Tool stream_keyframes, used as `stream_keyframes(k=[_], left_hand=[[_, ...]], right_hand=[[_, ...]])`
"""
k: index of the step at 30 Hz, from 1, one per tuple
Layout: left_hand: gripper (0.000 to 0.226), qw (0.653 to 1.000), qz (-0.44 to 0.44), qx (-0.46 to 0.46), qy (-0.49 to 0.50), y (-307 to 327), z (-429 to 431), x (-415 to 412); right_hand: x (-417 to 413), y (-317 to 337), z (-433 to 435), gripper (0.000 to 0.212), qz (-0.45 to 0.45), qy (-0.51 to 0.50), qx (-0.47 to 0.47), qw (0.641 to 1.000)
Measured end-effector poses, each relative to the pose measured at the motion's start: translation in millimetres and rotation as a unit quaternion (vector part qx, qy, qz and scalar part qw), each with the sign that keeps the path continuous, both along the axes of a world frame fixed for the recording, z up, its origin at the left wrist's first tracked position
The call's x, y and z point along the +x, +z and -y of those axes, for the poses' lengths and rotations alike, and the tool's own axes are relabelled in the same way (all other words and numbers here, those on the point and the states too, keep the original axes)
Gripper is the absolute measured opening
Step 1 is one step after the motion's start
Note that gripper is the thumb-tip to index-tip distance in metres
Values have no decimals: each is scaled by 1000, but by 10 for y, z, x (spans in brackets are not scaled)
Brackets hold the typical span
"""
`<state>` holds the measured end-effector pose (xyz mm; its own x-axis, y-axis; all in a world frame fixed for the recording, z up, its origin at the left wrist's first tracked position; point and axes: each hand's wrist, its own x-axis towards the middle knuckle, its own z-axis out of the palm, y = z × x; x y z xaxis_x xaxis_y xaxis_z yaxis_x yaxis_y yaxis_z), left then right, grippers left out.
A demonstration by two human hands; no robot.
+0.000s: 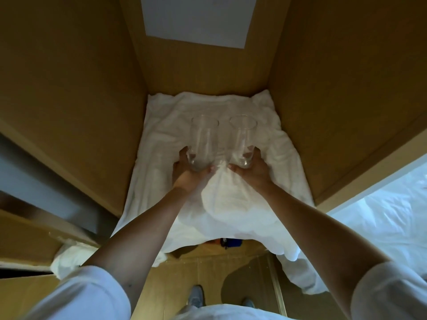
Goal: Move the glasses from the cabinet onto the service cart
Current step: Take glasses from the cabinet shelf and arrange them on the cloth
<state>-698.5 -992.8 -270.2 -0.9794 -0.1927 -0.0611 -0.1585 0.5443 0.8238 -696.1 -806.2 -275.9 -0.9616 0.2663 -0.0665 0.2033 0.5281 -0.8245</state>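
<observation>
Cabinet (pixel 76 93): deep wooden compartment, shelf covered by rumpled white cloth (pixel 221 204) overhanging front edge.
Left glass (pixel 204 144) and right glass (pixel 242 139): clear tumblers, upright, side by side, mid-shelf on cloth.
Left hand (pixel 188 172): curled around base of left glass, fingers closed on it.
Right hand (pixel 254 168): wrapped likewise around base of right glass.
Lift-off not confirmed.
Step judged: pick-up from cabinet.
Next move calls for vertical lift clear of cloth folds, straight withdrawal, glasses kept apart.
Service cart not in view.

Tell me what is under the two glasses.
A rumpled white cloth lies under the left glass and right glass. The cloth hides the shelf beneath.
</observation>
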Motion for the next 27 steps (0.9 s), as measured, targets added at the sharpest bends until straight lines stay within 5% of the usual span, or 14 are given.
stream_keyframes(k=[5,10,15,19,27], left_hand=[[86,998,-9,68,-5,103,209,-41],[85,998,-53,21,-5,384,459,-148],[92,995,-99,23,-9,799,613,-272],[67,992,-118,42,11,992,663,-264],[72,991,-115,66,36,910,727,-156]], right_hand=[[91,112,12,84,-58,-17,-17,998],[90,462,-49,62,-44,20,-29,998],[-51,761,-50,60,-104,16,-4,994],[-134,912,-16,35,-135,9,-39,990],[-38,874,-64,58,-93,-4,-109,990]])
